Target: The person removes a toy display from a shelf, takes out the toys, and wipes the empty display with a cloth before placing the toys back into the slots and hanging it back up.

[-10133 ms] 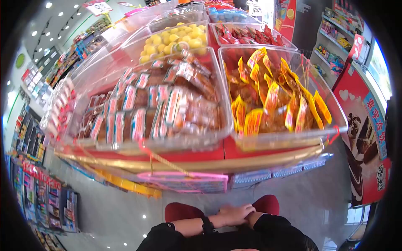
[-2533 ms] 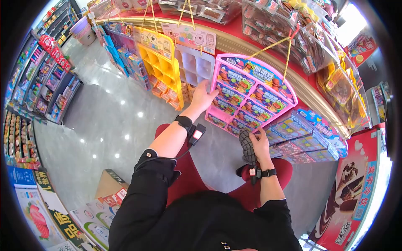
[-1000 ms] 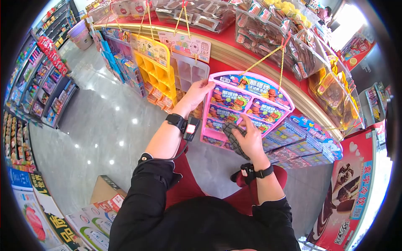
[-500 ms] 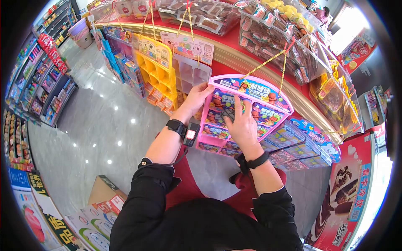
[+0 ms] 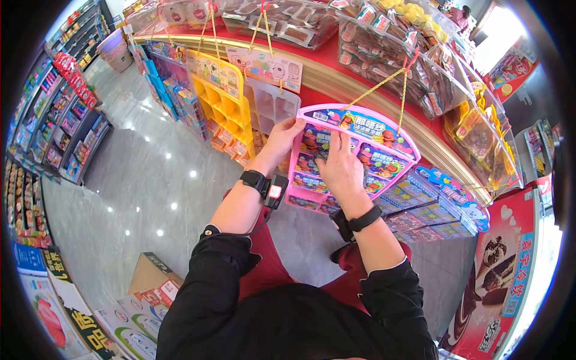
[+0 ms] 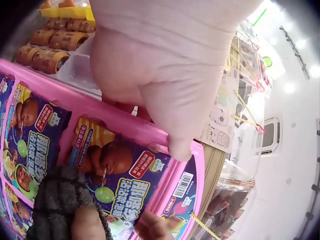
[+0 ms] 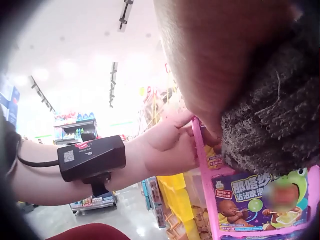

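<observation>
- Two or more dark shelving units [image 5: 75, 129], stocked with small goods; far left.
- One stack of buckets [image 5: 115, 53], upright on the floor behind.
- One yellow compartment holder [image 5: 210, 102], hanging by gold cord at the front of the red and gold counter [image 5: 312, 71].
- One pale compartment tray [image 5: 273, 103], hanging just right of the yellow holder, partly behind the left hand.
- One left hand [image 5: 279, 143], closed on the upper left rim of the pink rack: thumb on the front, other fingers behind and mostly hidden; black strap and small device [image 5: 274, 192] at the wrist.
- One pink display rack [image 5: 290, 177], gold-corded, slightly tilted, between both hands at the counter front; blue printed header on top, rows of purple printed packets [image 5: 384, 161] below.
- One dark grey ribbed cloth [image 6: 56, 200], fluffy at the edge, under the right thumb and palm, over the packets; mostly hidden in the head view.
- One right hand [image 5: 343, 173], open, two fingers straight and directed up the rack front, thumb apart; not closed round the cloth; black strap at the wrist.
- One set of blue packets [image 5: 438, 207], hanging just right of the pink rack.
- One clear bin of yellow-edged packs [image 5: 480, 133], above the blue set.
- One red poster [image 5: 501, 264] with dessert pictures; far right.
</observation>
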The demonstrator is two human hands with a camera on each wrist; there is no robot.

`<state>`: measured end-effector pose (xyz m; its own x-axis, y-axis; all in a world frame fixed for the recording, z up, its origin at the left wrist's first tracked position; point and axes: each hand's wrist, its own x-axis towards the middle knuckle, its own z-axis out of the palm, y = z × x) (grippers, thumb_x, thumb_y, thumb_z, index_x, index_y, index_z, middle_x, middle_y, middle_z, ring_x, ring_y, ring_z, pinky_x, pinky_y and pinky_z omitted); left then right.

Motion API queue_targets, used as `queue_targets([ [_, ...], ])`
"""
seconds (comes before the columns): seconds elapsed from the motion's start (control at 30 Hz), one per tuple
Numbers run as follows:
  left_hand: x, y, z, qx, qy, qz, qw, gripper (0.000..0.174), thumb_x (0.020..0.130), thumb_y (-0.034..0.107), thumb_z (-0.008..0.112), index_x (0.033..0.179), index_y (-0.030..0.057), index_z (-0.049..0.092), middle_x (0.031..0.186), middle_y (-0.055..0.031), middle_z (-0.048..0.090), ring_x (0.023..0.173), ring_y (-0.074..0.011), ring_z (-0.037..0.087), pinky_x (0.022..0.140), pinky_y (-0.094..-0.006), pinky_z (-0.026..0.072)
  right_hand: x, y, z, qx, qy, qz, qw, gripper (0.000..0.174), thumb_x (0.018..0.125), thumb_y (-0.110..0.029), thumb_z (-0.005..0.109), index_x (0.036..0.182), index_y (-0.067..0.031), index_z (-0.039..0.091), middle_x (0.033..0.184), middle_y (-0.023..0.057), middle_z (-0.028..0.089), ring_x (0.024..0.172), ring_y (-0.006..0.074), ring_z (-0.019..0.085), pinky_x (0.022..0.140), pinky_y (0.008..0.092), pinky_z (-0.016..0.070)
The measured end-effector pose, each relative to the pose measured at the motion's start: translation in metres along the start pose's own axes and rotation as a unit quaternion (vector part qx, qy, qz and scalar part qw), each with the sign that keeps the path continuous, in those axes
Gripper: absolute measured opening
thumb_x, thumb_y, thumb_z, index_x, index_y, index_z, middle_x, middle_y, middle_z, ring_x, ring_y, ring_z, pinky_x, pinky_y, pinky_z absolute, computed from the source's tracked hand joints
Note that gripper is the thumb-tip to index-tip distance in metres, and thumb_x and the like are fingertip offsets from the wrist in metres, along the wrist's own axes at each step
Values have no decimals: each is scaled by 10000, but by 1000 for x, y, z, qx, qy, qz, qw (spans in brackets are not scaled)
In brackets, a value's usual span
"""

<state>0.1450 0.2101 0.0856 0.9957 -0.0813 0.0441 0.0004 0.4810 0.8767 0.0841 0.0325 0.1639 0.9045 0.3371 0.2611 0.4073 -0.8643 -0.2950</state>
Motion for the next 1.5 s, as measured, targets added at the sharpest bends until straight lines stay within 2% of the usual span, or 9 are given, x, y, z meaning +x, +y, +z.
queue_targets([
  [0.07,0,0,0,-15,-2,-11,1000,387,990,288,566,1244,-3,574,1151,-92,660,1034,-157,627,929,-337,505,3,-4,1,-25,-1,23,999,672,803,-254,721,1307,27,377,1227,240,471,896,403,656,684,455,570],
  [0.27,4,-6,-1,3,13,-20,1000,373,994,279,561,1242,0,574,1145,-92,662,1017,-157,630,920,-333,509,12,-10,2,-22,12,40,999,490,819,-246,708,1137,10,436,1137,230,482,863,402,660,666,461,565],
  [0.5,2,-9,7,-14,21,-37,999,369,998,273,554,1246,0,568,1115,-73,662,1005,-140,628,899,-316,511,14,-7,2,-28,6,52,998,474,815,-247,708,1123,3,450,1153,216,483,843,404,659,672,469,563],
  [0.57,2,-11,8,1,20,-23,1000,367,1000,277,552,1238,-1,569,1115,-73,661,984,-136,634,884,-307,516,14,-9,-2,-49,-16,66,996,452,832,-223,672,1136,16,439,1137,202,478,886,362,660,695,440,572],
  [0.87,8,-27,11,-19,60,-12,998,338,988,289,572,1160,1,617,1026,-51,680,914,-111,622,826,-270,498,15,-1,8,-34,2,63,997,463,817,-248,684,1130,5,454,1205,214,482,875,394,657,700,483,561],
  [0.97,-1,-13,23,18,96,-2,995,311,984,274,580,1144,10,617,994,-55,686,850,-126,644,760,-271,521,14,1,12,-32,12,56,998,454,823,-242,665,1148,-7,452,1202,216,492,877,394,661,702,481,564],
  [1.1,1,-16,20,-26,95,-3,995,281,989,255,571,1128,15,620,951,-62,691,811,-145,654,719,-274,530,13,1,13,-14,-5,73,997,427,833,-205,648,1154,-6,449,1221,218,488,862,394,670,691,469,573],
  [1.27,4,-16,26,-40,97,27,994,284,1001,254,545,1112,5,625,953,-72,693,806,-156,663,711,-281,542,9,0,10,15,19,49,999,408,816,-172,642,1138,-5,456,1129,201,524,882,372,661,701,459,569],
  [1.5,8,-20,27,-54,112,27,992,265,991,286,552,1054,41,629,858,-56,679,654,-153,640,574,-294,532,5,-4,6,30,-1,56,998,392,808,-150,630,1125,-5,452,1115,184,532,916,366,650,721,461,562],
])
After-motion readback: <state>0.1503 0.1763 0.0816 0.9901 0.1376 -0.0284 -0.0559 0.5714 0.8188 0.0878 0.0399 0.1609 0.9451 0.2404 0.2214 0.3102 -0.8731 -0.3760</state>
